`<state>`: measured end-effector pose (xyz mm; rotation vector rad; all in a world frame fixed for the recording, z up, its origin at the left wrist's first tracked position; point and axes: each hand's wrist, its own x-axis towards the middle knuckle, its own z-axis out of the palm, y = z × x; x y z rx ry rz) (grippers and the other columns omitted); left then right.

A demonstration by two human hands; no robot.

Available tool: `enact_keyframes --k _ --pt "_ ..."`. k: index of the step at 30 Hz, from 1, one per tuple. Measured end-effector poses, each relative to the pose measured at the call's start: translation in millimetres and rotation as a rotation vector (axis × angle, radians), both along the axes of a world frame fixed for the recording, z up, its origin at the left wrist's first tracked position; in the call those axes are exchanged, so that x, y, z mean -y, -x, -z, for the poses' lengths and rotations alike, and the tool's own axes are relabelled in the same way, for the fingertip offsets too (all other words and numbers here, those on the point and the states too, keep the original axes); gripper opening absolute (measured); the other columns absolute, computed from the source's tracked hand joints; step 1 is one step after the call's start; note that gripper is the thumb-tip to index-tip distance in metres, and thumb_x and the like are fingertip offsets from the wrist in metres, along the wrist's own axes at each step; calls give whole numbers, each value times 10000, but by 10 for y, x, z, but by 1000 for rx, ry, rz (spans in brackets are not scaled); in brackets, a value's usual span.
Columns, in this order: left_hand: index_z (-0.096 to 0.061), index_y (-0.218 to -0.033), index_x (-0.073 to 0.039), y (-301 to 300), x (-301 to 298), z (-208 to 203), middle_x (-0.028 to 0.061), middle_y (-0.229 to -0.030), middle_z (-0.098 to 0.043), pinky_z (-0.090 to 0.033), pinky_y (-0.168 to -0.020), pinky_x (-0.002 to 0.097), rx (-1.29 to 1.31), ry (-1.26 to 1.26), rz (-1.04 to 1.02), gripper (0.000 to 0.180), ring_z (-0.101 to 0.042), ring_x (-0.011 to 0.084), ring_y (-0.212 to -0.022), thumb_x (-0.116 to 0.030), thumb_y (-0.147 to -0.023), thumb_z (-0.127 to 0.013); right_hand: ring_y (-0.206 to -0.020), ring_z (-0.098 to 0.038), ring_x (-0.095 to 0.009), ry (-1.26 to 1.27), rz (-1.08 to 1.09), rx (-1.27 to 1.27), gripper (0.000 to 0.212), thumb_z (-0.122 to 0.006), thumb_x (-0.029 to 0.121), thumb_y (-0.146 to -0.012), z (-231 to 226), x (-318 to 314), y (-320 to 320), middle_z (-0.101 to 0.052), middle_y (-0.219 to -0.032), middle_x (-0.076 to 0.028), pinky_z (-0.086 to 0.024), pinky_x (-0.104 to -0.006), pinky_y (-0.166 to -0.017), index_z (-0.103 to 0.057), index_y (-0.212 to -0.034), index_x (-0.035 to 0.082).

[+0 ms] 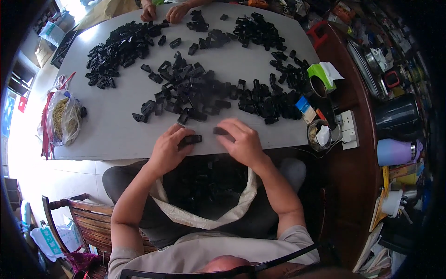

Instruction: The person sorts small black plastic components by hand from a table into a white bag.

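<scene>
Your left hand point(168, 151) rests at the near edge of the grey table point(116, 135), its fingers pinching a small black plastic part point(191, 139) against the surface; your right hand point(242, 142) lies just beside it, fingers curled over and pinching a second black part point(221, 131). The two parts sit near each other but apart. In my judgement you do best to keep both pieces low over the table edge, square their ends to one another before pressing, and grip near the ends so your fingers do not hide the joint; a slip here would likely send a piece into the white bag point(204, 204) open on your lap, which already holds dark parts. Left of the table a clear plastic bag point(64, 118) of yellowish material hangs, with a wooden chair point(88, 216) below it. Black parts lie in loose heaps point(204, 93) across the middle of the table. At the far edge another person's hands point(162, 11) work a separate heap. To the right stand a green-and-white holder point(324, 74), a white socket strip point(348, 129), a dark kettle point(397, 116) and a lilac cup point(395, 151) on a cluttered wooden surface point(348, 186).
</scene>
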<state>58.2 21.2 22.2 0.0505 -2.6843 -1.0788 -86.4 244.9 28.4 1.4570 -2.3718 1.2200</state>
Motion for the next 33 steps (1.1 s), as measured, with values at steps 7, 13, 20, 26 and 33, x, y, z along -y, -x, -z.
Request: enact_keyframes --k 7,13,20,26,33 --pt "-713 -1242 -26 81 -53 -38 171 -1049 -755 -583 -820 369 165 -309 58 374 -737 273 -907 -75 -875 -768 -951 -753 -326 58 -91 116 368 -851 75 -836 85 142 -287 -755 -1074 -159 -615 -418 -834 -745 -1183 18" --pt "-702 -1271 -3 154 -23 -154 158 -988 -753 -570 -821 345 278 -444 90 376 -684 182 -843 -74 -905 -754 -902 -749 -326 133 -96 -61 306 -836 55 -843 207 192 -263 -765 -1069 -149 -614 -420 -794 -778 -1141 18" --pt "-686 -1272 33 141 36 -71 106 -925 -720 -545 -779 316 326 -654 113 332 -626 113 -841 -173 -1011 -704 -888 -746 -327 68 -70 -256 303 -831 49 -846 262 203 -351 -758 -1082 -151 -612 -413 -780 -775 -1141 9" --pt "-666 -1291 30 98 75 -71 73 -1026 -734 -540 -800 304 330 -680 186 318 -630 110 -881 -176 -1049 -662 -881 -745 -297 170 -77 165 295 -788 108 -915 145 208 -398 -748 -1058 -171 -598 -371 -763 -751 -1187 0" --pt "-649 -1242 14 87 2 -34 84 -1105 -706 -533 -774 306 263 -809 261 249 -638 129 -882 -87 -1016 -685 -804 -739 -245 -196 -151 892 303 -705 258 -1016 -8 102 -232 -773 -892 -153 -568 -371 -726 -736 -1112 -29"
